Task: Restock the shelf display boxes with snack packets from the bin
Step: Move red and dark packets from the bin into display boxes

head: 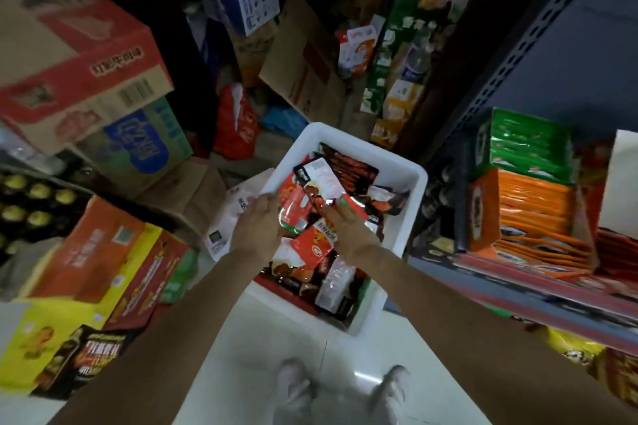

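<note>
1. Head view, bin: the white bin (412, 183) stands on the pale floor (262, 338) directly in front of your feet, just beside the shelf (538, 290) on your right. It is loaded with loose snack packets (348, 169) in red, dark and silver wrappers, lying at mixed angles.

2. Head view, left hand: your left hand (257, 226) reaches over the bin's left rim. Its fingers lie against the edge of a red packet (293, 202) at the top of the heap. The frame is blurred there, so you cannot tell whether the grip is pinching the packet or only touching it.

3. Head view, right hand: your right hand (347, 226) lies palm down on the heap near the middle of the bin, fingers extended and fairly straight over the packets. The grip looks spread and pressed flat, not curled round anything.

4. Head view, shelf: on the shelf to your right sits an orange display box (483, 214) filled with orange packets standing on edge, some fanned out along the shelf front. A green display box (528, 141) with green packets rests on top of it, behind.

5. Head view, surroundings: stacked cardboard cartons (79, 59) line your left side, with a tray of yellow-capped bottles (31, 200) beside them. More cartons and a red bag (236, 124) lie on the floor beyond the bin.
</note>
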`<control>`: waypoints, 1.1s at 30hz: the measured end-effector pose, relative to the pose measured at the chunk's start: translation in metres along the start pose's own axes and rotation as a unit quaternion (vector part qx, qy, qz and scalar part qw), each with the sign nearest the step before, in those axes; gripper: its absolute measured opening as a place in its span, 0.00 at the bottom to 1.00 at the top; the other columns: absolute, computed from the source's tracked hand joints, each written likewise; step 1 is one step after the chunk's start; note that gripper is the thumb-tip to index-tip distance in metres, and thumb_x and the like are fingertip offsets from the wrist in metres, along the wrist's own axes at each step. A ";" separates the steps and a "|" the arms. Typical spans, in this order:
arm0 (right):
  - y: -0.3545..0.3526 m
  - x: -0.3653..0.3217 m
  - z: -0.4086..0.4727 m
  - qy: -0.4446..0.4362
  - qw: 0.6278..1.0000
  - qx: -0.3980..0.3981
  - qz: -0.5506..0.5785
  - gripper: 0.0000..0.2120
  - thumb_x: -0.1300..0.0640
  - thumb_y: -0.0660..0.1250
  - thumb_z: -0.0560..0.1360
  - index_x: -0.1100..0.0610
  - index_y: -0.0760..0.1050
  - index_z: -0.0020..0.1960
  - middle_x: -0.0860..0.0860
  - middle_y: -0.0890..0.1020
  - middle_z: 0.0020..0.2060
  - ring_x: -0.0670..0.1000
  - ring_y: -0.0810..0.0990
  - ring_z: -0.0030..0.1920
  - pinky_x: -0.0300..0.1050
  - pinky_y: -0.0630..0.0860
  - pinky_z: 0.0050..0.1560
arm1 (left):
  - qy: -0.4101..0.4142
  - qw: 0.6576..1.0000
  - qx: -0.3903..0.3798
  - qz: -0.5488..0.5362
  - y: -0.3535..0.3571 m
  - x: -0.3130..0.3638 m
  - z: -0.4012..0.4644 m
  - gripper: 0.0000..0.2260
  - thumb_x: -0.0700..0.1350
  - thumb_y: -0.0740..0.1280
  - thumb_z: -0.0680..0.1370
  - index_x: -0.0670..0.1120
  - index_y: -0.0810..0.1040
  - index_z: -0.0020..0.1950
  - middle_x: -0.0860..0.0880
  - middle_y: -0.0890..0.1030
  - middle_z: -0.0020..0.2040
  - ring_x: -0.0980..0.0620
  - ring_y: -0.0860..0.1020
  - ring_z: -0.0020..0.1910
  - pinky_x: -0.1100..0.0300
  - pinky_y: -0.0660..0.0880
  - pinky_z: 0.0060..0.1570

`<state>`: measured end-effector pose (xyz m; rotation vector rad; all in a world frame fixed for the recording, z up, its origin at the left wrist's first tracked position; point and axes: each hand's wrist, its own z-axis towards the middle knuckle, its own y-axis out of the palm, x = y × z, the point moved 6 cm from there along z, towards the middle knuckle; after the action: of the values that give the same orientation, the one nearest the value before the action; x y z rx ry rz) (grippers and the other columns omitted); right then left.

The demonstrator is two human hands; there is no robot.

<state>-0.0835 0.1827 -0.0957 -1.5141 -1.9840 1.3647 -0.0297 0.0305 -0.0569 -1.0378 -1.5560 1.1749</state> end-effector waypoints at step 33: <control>-0.160 0.049 -0.067 -0.005 0.518 0.192 0.833 0.12 0.65 0.61 0.78 0.61 0.70 0.61 0.57 0.81 0.51 0.53 0.83 0.44 0.50 0.82 0.44 | -0.132 0.654 0.043 -0.743 -0.112 0.098 0.072 0.08 0.36 0.63 0.78 0.48 0.71 0.51 0.46 0.78 0.45 0.52 0.78 0.38 0.58 0.75 0.36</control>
<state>-0.1493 0.2594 0.0532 -3.0047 0.6322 1.8544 -0.1341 0.0861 0.0579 0.6429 -1.7812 0.1377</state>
